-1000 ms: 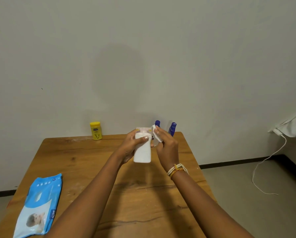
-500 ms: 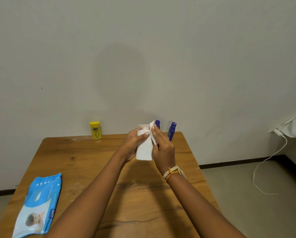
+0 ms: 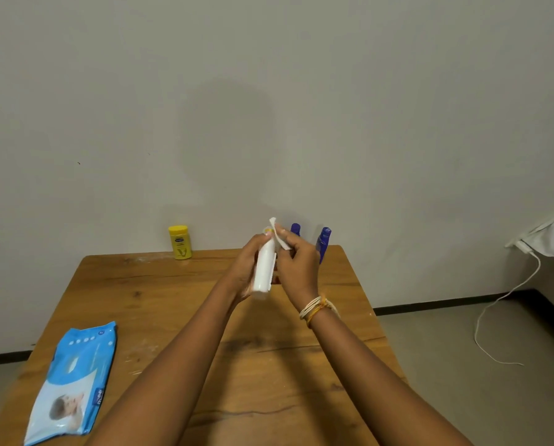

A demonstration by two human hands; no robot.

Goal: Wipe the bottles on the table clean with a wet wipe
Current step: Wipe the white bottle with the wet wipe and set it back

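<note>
My left hand (image 3: 245, 268) grips a white bottle (image 3: 264, 268) above the far middle of the wooden table (image 3: 160, 304), its narrow side toward me. My right hand (image 3: 298, 263) pinches a white wet wipe (image 3: 279, 236) against the bottle's top right. Two blue bottles stand at the far right edge, one (image 3: 295, 228) mostly hidden behind my right hand, the other (image 3: 323, 243) just right of it. A yellow bottle (image 3: 180, 242) stands at the far edge, left of my hands.
A blue pack of wet wipes (image 3: 73, 381) lies at the table's near left. Behind the table is a plain wall. A white cable (image 3: 494, 313) trails over the floor at the right, below cloth at the frame's edge.
The white bottle has turned in my left hand from its broad face to its narrow side. My right hand with the wipe has slid up toward the bottle's top.
</note>
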